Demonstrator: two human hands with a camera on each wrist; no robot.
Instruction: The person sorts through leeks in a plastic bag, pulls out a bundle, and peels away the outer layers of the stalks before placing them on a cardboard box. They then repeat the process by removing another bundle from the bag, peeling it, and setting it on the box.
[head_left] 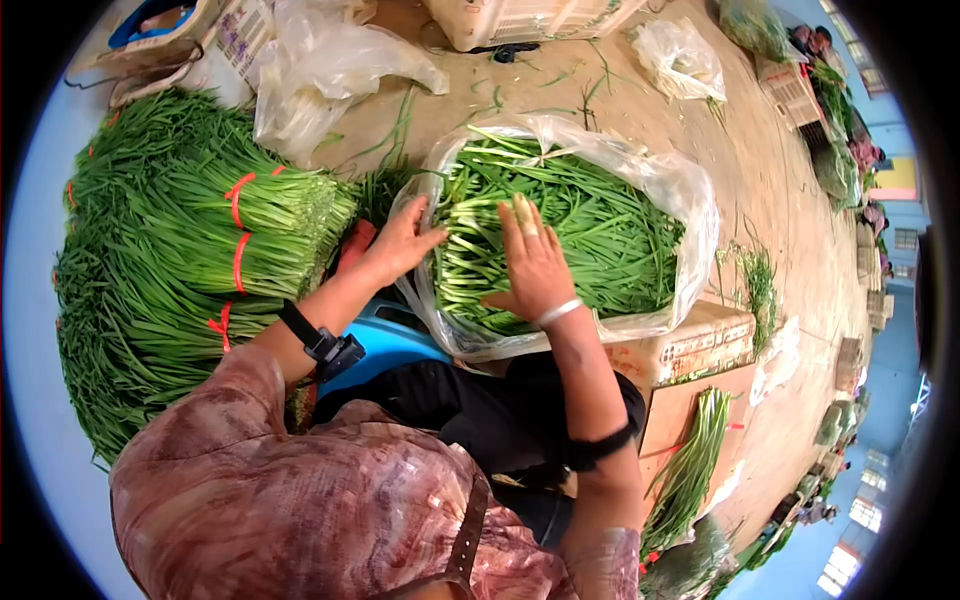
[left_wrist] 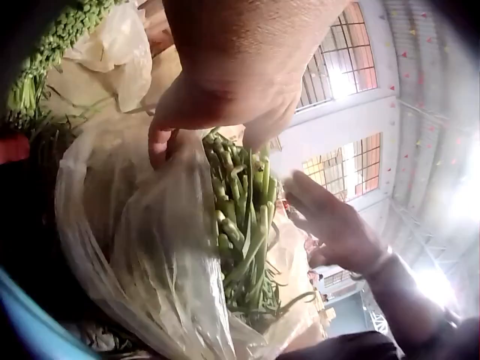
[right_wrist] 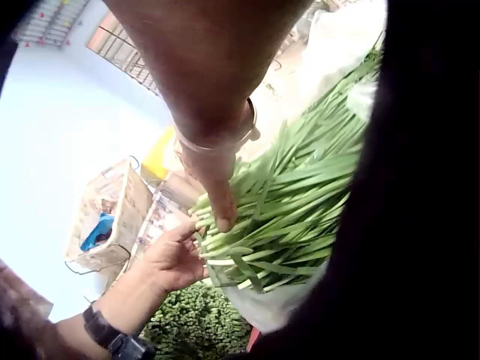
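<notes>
Garlic chives (head_left: 590,235) lie loose in a clear plastic bag (head_left: 695,200), its rim folded outward around them. Their pale cut ends point left. My right hand (head_left: 540,270), with a light wrap on one finger and a bracelet at the wrist, lies with straight fingers over the greens near those ends. At the bag's left rim my left hand (head_left: 400,243) cups loosely beside the cut ends, thumb toward the stems. In the left wrist view it reaches over the bag film (left_wrist: 161,240); in the right wrist view its fingers (right_wrist: 184,231) touch the stem ends.
Bundles of chives tied with red bands (head_left: 240,205) are piled at left. A pale crate (head_left: 690,340) stands beside the bag, another crate (head_left: 540,22) ahead. Crumpled plastic (head_left: 330,75) lies on the floor. A loose chive bunch (head_left: 700,440) rests at lower right.
</notes>
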